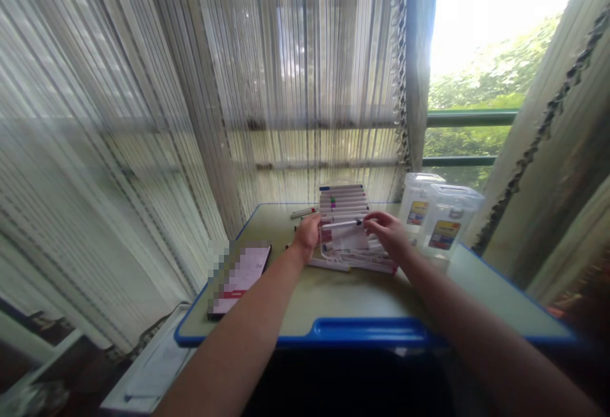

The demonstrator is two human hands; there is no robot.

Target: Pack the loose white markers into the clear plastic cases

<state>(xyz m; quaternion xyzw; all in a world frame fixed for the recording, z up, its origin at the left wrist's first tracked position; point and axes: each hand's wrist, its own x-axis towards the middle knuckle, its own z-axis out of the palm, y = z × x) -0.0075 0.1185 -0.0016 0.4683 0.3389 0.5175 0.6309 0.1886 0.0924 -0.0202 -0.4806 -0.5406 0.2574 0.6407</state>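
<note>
A clear plastic case (333, 256) stands tilted on the desk, with several white markers (344, 198) lying crosswise in a row inside its upper part. My left hand (309, 234) is closed around the case's left edge. At the right side, my right hand (385, 227) pinches the dark-capped end of a white marker (340, 224), which lies level across the case below the row. A pale label or sheet (350, 239) shows under that marker. More loose markers (369, 259) are heaped beneath and in front of the case, partly hidden by it.
Two clear lidded containers (443, 226) with printed labels stand at the right of the blue-edged desk (362, 299). A flat, dark-edged pad or book (248, 274) lies at the left, partly pixelated. Striped curtains (305, 74) hang close behind the desk.
</note>
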